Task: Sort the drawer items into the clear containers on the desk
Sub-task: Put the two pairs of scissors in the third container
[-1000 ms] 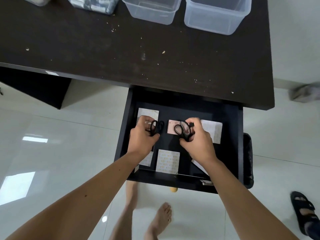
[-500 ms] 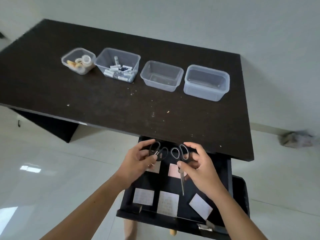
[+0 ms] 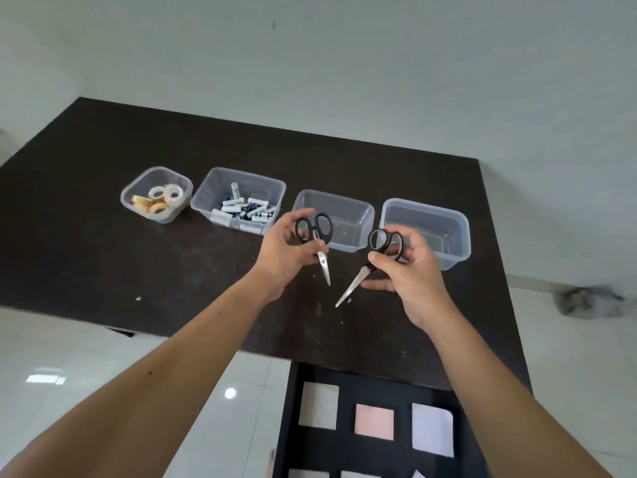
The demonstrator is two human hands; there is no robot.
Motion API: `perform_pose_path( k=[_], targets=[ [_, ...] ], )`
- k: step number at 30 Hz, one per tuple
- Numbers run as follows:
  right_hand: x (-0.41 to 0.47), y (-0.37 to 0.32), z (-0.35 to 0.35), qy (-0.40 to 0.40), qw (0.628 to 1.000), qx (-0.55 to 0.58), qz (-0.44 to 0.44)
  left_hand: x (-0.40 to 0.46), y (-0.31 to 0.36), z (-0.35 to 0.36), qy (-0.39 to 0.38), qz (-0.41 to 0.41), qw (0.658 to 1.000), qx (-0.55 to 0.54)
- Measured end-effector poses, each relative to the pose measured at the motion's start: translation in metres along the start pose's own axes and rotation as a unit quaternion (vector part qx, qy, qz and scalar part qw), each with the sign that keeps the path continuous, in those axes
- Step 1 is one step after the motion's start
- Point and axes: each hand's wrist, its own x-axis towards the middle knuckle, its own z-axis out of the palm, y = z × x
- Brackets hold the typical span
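Scissors are out of the drawer (image 3: 293, 408) now: a second ago both hands were down inside it picking them up, half a second ago they were lifting at the drawer front, and now they're up over the counter (image 3: 103, 236). Left hand (image 3: 282, 257) is closed around the small scissors (image 3: 315, 241), fingers at the black loops, blades shut and pointing down toward the person. Right hand (image 3: 410, 270) is gripping the larger scissors (image 3: 374, 260) the same way, blades angled down-left. Both pairs hang in air just in front of the third container (image 3: 365, 215), which is bare, as is the fourth container (image 3: 462, 236) beside it. First container (image 3: 186, 184) holds tape rolls (image 3: 160, 200), second container (image 3: 279, 188) holds batteries (image 3: 241, 212), so scissors look like a new category, probably headed for the third. Drawer is still open at bottom of view with paper pads (image 3: 374, 419) left inside, so sorting isn't finished; pads likely take the last tub. Drop needs care: points down, handles release last.
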Motion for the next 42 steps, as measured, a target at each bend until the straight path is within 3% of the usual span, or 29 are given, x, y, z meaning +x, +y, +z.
perform_pose_path(
  k=[6,11,14,18,23,31,34,42],
  targets=[
    [0.057,-0.017,0.016,0.084,0.996,0.031,0.006,0.075,0.024,0.011,0.021,-0.009,1.0,0.013],
    [0.085,-0.016,0.02,0.079,0.997,-0.013,-0.019,0.114,0.015,0.012,0.028,-0.049,0.997,0.061],
    [0.095,-0.012,0.021,0.088,0.996,-0.014,-0.01,0.12,0.008,0.008,0.018,-0.021,0.991,0.13],
    [0.105,-0.005,0.025,0.117,0.991,-0.069,-0.017,0.123,0.008,-0.007,0.01,0.032,0.989,0.141],
    [0.116,0.0,0.042,0.099,0.989,-0.106,-0.013,0.124,0.016,-0.026,0.04,0.094,0.978,0.182],
    [0.117,0.004,0.055,0.096,0.973,-0.202,-0.058,0.111,0.017,-0.041,0.0,0.108,0.946,0.304],
    [0.113,0.003,0.055,0.113,0.967,-0.217,-0.073,0.105,0.019,-0.04,0.013,0.158,0.916,0.37],
    [0.075,0.005,0.042,0.096,0.973,-0.191,-0.085,0.068,0.013,-0.034,0.002,0.155,0.946,0.286]
  ],
)
